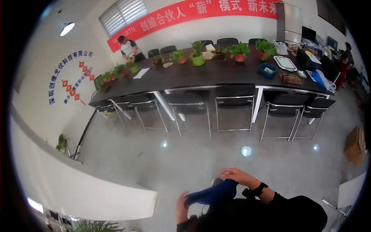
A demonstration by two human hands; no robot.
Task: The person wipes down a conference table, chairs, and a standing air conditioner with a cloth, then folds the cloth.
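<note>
A dark blue cloth (213,194) is stretched between my two hands, low in the view and close to my body. My left hand (182,200) has its fingers closed on the cloth's left end. At the cloth's upper right end, my right hand (235,174) grips it, with a black band (262,188) round the wrist. The fingertips of this hand are small and partly hidden. Below the cloth are my dark clothes (266,214).
A long dark table (170,77) bears potted plants, a blue basket (267,70) and a white tray (285,63). Black chairs (235,101) line its near side. A low white partition (96,185) is at left, a cardboard box (354,145) at right. Two people are farther off.
</note>
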